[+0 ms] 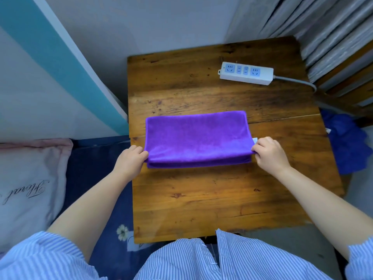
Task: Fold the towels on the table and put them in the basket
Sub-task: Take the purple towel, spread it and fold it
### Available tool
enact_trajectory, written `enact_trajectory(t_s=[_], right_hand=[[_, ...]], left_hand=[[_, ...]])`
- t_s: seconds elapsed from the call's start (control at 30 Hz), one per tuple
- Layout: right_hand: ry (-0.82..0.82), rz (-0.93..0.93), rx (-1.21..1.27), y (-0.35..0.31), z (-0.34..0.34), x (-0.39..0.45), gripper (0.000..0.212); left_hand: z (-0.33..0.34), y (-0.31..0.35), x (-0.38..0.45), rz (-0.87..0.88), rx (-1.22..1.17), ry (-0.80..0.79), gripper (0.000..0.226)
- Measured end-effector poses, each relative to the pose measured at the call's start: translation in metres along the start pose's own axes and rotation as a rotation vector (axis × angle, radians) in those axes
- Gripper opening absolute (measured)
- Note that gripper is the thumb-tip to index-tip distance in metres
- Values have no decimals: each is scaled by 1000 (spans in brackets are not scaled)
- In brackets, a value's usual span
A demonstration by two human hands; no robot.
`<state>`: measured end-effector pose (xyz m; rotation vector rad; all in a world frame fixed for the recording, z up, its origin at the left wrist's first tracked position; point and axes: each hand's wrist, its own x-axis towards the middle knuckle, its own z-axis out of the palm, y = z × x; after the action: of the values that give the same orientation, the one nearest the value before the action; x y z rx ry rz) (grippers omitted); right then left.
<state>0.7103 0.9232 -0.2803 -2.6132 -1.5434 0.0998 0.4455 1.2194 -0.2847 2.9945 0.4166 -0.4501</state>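
Observation:
A purple towel (196, 136) lies folded in half on the wooden table (212, 199), its doubled edge facing me. My left hand (130, 160) pinches the top layer at the near left corner. My right hand (269, 152) pinches the top layer at the near right corner, beside a small white label. The top layer is lifted slightly off the layer below along the near edge. A crumpled blue towel (349, 142) sits off the table's right edge; whether it lies in a basket is hidden.
A white power strip (246, 73) with a grey cable lies at the table's far right. A bed with a blue floral sheet (96, 174) and a pink pillow (26, 184) is to the left. Stacked boards (333, 37) lean at the far right.

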Motion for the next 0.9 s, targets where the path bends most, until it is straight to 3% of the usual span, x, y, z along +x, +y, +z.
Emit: enact_trajectory(t_s=[0.27,0.4,0.5,0.6,0.7,0.8,0.9], right_hand=[[-109,18,-48,0,22,-8,26],[-228,47,-120,-4,32,-13,33],[-368,175,-128,-12,31,-11,18],[-211,163,-101,-20,33,-6,8],[-144,124,-17,-43,40,13,32],[-144,90,19,-71,51,52,37],[-147,101,64,-92,58,94,46]], left_hand=[[25,9,-2,17,77,-8,43],[43,14,-5,-105,125,-67,43],[44,21,-7,-190,91,-86,42],[37,32,1,-246,-25,-32,38],[32,52,25,-325,-246,44,31],[30,73,67,-357,-362,156,40],[23,85,108,-392,-370,141,46]])
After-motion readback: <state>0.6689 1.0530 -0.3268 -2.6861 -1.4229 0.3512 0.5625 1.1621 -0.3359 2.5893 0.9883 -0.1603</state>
